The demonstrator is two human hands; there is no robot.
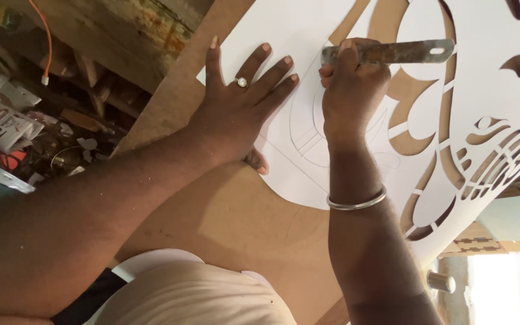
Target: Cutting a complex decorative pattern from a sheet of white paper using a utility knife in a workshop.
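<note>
The right hand (351,90) is clamped on a flat rusty metal blade (392,52), whose long axis runs sideways to the right. The white cut-out sheet (308,36) lies directly beneath; the tip seems hidden. The left hand (242,105) presses flat, fingers spread, just beside.

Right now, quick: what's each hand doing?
Left hand: open, fingers spread, pressing flat on the white cut-out sheet.
Right hand: closed around a flat metal blade tool, over the sheet.
</note>
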